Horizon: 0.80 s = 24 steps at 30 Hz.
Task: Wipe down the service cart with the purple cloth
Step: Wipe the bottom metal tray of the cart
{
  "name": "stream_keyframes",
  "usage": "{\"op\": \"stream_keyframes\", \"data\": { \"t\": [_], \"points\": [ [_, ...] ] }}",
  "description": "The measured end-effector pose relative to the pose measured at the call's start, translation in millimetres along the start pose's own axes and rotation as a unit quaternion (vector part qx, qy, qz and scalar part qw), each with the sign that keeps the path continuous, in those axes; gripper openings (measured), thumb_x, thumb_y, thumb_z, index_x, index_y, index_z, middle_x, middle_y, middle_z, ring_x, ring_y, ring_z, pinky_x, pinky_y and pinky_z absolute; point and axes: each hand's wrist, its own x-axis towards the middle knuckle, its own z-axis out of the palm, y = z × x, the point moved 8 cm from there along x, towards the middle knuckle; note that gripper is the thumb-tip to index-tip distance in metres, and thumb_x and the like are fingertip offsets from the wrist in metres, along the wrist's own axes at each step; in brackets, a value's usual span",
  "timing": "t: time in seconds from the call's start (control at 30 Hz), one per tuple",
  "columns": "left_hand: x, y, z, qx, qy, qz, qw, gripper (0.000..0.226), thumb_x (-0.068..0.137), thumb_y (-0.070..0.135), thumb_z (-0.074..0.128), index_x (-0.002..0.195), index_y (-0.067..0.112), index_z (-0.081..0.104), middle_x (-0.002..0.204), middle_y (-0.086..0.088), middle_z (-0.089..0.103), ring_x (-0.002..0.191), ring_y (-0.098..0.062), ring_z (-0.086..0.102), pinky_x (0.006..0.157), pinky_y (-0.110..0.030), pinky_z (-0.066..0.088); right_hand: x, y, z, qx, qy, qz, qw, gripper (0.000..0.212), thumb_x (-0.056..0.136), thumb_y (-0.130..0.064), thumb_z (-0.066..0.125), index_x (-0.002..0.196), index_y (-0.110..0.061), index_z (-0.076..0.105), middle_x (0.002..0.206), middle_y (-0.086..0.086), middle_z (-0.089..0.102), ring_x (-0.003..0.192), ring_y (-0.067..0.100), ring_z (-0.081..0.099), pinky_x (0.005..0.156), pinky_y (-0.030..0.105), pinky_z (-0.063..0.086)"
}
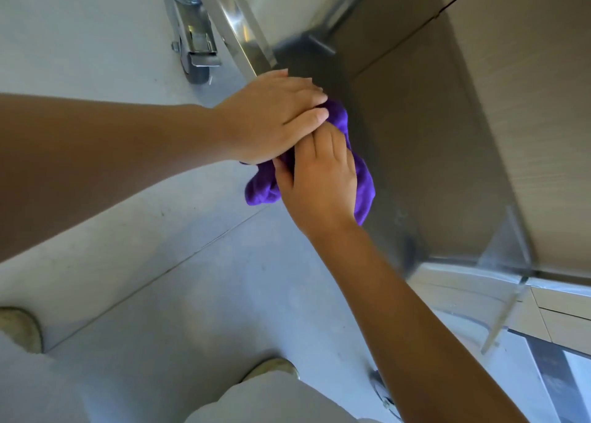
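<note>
I see both hands stacked on the crumpled purple cloth (361,179) at the shiny steel service cart (415,154) shelf edge: left hand (271,119) flat, fingers straight, right hand (319,179) flat too (grip unclear). I'd press evenly and sweep along the rim.

A stainless steel service cart (425,154) is taking up the upper right, its flat top shelf (399,128) showing a dull grey sheen, with a raised lip (246,39) running along its left edge. A bunched purple cloth (361,183) is lying on that shelf, one end spilling over the lip toward the floor. The left hand (271,119) is pressing flat on the cloth, and the right hand (319,179) is resting on it just beside. The cart is standing on a pale grey floor (144,262), a caster wheel (195,67) touching it at the upper left.
</note>
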Motion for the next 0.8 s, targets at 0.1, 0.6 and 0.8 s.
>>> {"op": "stream_keyframes", "data": {
  "t": [0.1, 0.6, 0.8],
  "points": [
    [-3, -3, 6, 0.041, -0.009, 0.011, 0.999, 0.062, 0.091, 0.041, 0.016, 0.137, 0.012, 0.045, 0.146, -0.005, 0.041, 0.139, -0.016, 0.026, 0.113, -0.029, 0.006, -29, 14, -6, -0.035, 0.017, 0.007, 0.999, 0.049, 0.078, -0.034, 0.067, 0.121, -0.011, 0.059, 0.12, 0.011, 0.061, 0.109, 0.027, 0.055, 0.081, 0.039, 0.051],
    [-10, 16, 11, 0.219, -0.03, 0.088, 0.971, 0.063, 0.09, 0.039, 0.02, 0.124, -0.008, 0.045, 0.134, -0.031, 0.043, 0.128, -0.046, 0.038, 0.105, -0.056, 0.026, -266, 144, -48, -0.025, -0.017, 0.085, 0.996, 0.048, 0.092, -0.046, 0.046, 0.133, -0.023, 0.033, 0.13, 0.016, 0.041, 0.115, 0.037, 0.046, 0.086, 0.052, 0.05],
    [-18, 94, 60, 0.269, -0.061, 0.214, 0.937, 0.062, 0.09, 0.036, 0.023, 0.128, -0.006, 0.048, 0.137, -0.029, 0.043, 0.129, -0.044, 0.037, 0.105, -0.057, 0.027, -269, 145, -48, -0.047, 0.0, 0.127, 0.991, 0.043, 0.095, -0.048, 0.038, 0.123, -0.016, 0.045, 0.126, 0.017, 0.046, 0.112, 0.036, 0.046, 0.084, 0.048, 0.049]
  ]
}}
